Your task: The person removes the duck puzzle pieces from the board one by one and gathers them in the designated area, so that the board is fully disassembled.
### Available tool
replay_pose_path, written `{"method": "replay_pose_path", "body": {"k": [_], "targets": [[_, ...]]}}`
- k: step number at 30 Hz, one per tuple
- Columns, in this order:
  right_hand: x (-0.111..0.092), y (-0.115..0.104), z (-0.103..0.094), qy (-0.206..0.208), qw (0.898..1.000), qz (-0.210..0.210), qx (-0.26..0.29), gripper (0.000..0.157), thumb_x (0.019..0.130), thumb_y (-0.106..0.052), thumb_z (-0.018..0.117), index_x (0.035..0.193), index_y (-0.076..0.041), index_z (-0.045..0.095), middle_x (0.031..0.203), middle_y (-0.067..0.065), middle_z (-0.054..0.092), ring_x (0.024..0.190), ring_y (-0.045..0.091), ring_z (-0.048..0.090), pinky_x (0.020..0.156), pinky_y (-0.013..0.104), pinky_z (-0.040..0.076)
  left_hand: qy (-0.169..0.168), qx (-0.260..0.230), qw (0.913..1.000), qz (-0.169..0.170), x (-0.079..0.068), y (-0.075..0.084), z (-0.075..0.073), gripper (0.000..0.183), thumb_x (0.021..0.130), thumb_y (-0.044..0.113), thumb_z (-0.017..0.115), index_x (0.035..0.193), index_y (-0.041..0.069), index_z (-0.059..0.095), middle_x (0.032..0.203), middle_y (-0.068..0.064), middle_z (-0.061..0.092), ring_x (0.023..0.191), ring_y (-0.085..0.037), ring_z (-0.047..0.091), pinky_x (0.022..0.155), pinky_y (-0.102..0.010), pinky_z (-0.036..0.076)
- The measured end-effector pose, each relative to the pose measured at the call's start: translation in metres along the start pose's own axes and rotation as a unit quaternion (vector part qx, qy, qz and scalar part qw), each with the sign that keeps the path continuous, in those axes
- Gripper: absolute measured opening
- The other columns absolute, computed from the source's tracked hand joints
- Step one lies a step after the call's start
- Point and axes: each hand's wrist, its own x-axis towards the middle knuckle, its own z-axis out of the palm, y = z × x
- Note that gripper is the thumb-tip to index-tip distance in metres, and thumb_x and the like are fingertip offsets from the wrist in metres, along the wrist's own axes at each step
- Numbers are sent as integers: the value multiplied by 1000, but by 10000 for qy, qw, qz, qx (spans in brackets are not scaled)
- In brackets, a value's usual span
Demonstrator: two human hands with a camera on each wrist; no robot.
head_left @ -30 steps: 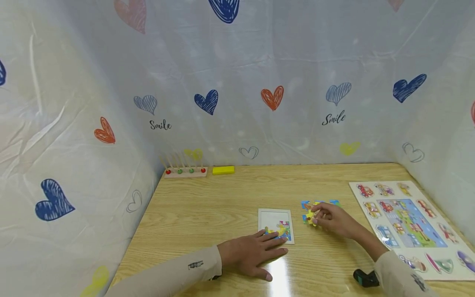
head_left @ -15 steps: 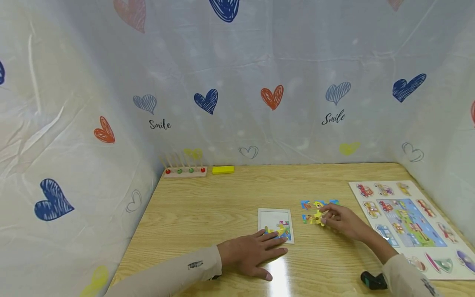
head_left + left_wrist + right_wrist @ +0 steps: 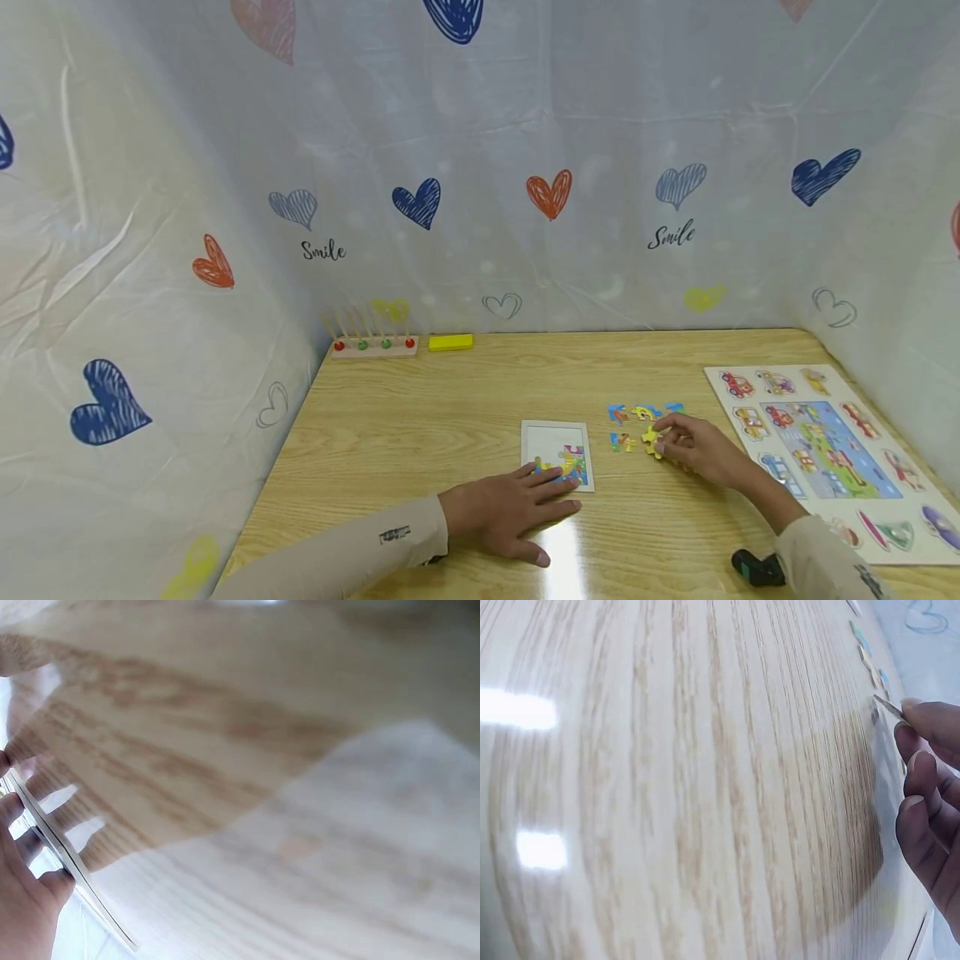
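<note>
Wood-grain tabletop point(image 3: 420, 400) | right hand point(image 3: 701, 451) pinching yellow jigsaw piece point(image 3: 650, 442), three o'clock of puzzle tray point(image 3: 542, 435) | left hand point(image 3: 516, 510) spread across tray's six-o'clock edge | piece-picking, seemingly; next calls for careful alignment

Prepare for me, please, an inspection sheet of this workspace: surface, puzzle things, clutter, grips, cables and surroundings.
Surface: wood-grain table, glossy, showing glare.
Job's things: white puzzle tray, partly filled, some of it hidden by a hand; yellow piece, held; four loose pieces on the table, right of the tray in the head view.
Clutter: beaded peg stand, yellow block, large picture board.
Grips: left grip, a bare hand, lies spread, partly over the tray; right grip, also bare, pinches the yellow piece.
Cables: nothing seen.
Surroundings: pale heart-printed sheets.
</note>
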Motion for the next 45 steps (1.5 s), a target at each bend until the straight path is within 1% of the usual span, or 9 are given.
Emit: {"method": "replay_pose_path", "body": {"k": [4, 9, 13, 20, 25, 29, 35, 41, 45], "targets": [[1, -1, 1, 69, 9995, -102, -299, 28, 100, -14, 64, 120, 4, 59, 87, 7, 64, 58, 8, 54, 51, 28, 48, -18, 39, 10000, -14, 0, 0, 0, 77, 101, 69, 23, 163, 27, 4, 171, 2, -3, 158, -21, 3, 126, -42, 14], [2, -3, 3, 183, 9975, -39, -681, 26, 98, -15, 66, 117, 1, 61, 86, 3, 64, 60, 6, 55, 53, 26, 49, -4, 66, 10000, -17, 0, 0, 0, 78, 101, 69, 23, 163, 28, 4, 170, 2, -4, 158, -21, 3, 126, -42, 15], [2, -5, 2, 299, 9949, -21, -965, 23, 97, -15, 68, 115, -1, 64, 85, 0, 63, 62, 3, 54, 55, 25, 47, 40, 57, 10000, -8, -1, 1, 1, 77, 101, 69, 22, 163, 28, 4, 170, 3, -4, 158, -21, 3, 126, -42, 15], [2, -5, 3, 384, 9883, -69, -1473, 20, 94, -19, 72, 109, -6, 68, 84, -4, 63, 71, 1, 53, 64, 25, 46, 95, 105, 9999, 19, -1, 0, 3, 77, 101, 69, 22, 163, 27, 4, 170, 2, -4, 157, -22, 3, 126, -43, 15], [2, -5, 2, 318, 9868, 63, -1585, 22, 94, -22, 72, 111, -7, 69, 86, -4, 63, 73, 3, 54, 65, 26, 47, 47, 124, 9999, 17, 0, 0, 3, 77, 101, 69, 21, 163, 27, 2, 170, 1, -6, 157, -22, 1, 126, -43, 14], [3, -6, 1, 281, 9855, 41, -1671, 22, 94, -22, 71, 111, -8, 69, 86, -4, 64, 74, 4, 55, 65, 26, 47, 63, 84, 9999, 37, -1, 0, 2, 77, 101, 68, 22, 163, 27, 3, 170, 1, -5, 157, -22, 2, 126, -43, 14], [3, -6, 0, 287, 9843, -12, -1742, 22, 94, -21, 72, 111, -8, 70, 86, -5, 64, 73, 2, 55, 64, 26, 47, 202, 45, 9997, 102, -1, 0, 2, 76, 102, 66, 26, 163, 26, 9, 171, 0, 1, 157, -23, 7, 126, -44, 17], [3, -7, 0, 267, 9841, -30, -1757, 22, 94, -21, 71, 111, -8, 70, 85, -5, 64, 72, 1, 54, 64, 26, 46, 147, -23, 9998, 96, -1, 0, 1, 76, 102, 67, 25, 163, 26, 7, 171, 0, -2, 157, -23, 4, 126, -44, 16], [2, -9, -1, 256, 9841, -37, -1759, 22, 94, -23, 72, 111, -9, 70, 85, -6, 64, 72, 2, 54, 64, 26, 46, 158, -10, 9998, 97, -2, 0, 1, 76, 102, 66, 26, 163, 26, 8, 171, 0, 0, 157, -23, 6, 126, -44, 17]]}}
